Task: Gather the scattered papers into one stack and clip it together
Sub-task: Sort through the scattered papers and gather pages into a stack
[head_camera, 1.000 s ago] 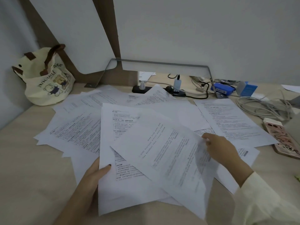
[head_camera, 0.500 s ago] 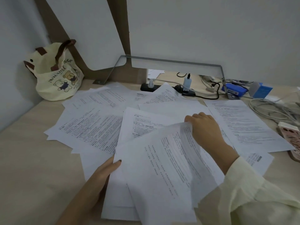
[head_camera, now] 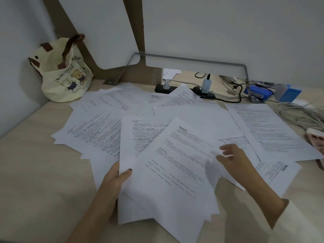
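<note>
Head view looks down on a pale wooden tabletop (head_camera: 35,172) strewn with printed papers (head_camera: 108,134); the sheets overlap in a loose fan from the left side across to the right edge, most of them lying flat and at differing angles. Nearest the viewer lies a small gathered bundle (head_camera: 166,181), its sheets not squared, the top one turned diagonally; the left hand (head_camera: 112,183) is closed on this bundle's left edge, thumb on top of the paper and fingers hidden underneath. The right hand (head_camera: 233,158) hovers at the right edge of the top sheet, fingers spread and blurred, loosely parted; whether it touches the paper I cannot tell, and it has nothing clearly pinched; a cream sleeve (head_camera: 298,220) covers the forearm. One large sheet (head_camera: 266,127) lies to the right, well apart from the bundle, and more sheets (head_camera: 119,99) lie toward the back. A cream tote bag (head_camera: 64,74) printed with bears stands in the back left corner against the wall. Along the back edge a black power strip (head_camera: 164,88) sits beside a blue box (head_camera: 259,93), partly overlapped by a paper corner; grey cables (head_camera: 298,116) coil at the far right; a pink patterned object (head_camera: 317,142) is cut off by the right edge.
</note>
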A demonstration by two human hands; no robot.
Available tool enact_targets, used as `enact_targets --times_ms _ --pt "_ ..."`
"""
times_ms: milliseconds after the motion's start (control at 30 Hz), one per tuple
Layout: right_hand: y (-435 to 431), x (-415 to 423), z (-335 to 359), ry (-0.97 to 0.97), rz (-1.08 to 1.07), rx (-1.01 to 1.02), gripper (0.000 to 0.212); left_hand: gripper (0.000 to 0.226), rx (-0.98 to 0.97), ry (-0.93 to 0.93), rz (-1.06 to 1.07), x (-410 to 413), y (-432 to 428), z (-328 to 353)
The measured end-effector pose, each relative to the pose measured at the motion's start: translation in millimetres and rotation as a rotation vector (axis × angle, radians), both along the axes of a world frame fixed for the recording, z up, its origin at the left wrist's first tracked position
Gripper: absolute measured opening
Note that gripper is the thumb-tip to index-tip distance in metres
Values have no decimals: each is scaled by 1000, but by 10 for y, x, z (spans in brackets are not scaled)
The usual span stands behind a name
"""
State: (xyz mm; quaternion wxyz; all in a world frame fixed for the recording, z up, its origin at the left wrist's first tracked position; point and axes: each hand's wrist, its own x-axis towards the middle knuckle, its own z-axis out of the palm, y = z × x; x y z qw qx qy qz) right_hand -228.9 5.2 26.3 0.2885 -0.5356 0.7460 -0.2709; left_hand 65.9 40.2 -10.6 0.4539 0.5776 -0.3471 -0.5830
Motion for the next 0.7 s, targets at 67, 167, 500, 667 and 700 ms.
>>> enact_targets --times_ms 67,167,500,667,700 --pt "83 -52 -39 -119 -70 74 42 46 0 32 4 5 1 -2" --pt "177 -50 -44 -458 -159 119 50 59 30 66 -7 16 -8 18" --pt "154 67 19 -659 -133 84 22 27 123 25 -139 33 -93 79" --pt "-90 62 8 -261 -134 -51 34 30 152 37 -235 28 -54 103" --pt "-150 58 -1 -229 -115 -50 35 30 153 37 -246 10 -44 123"
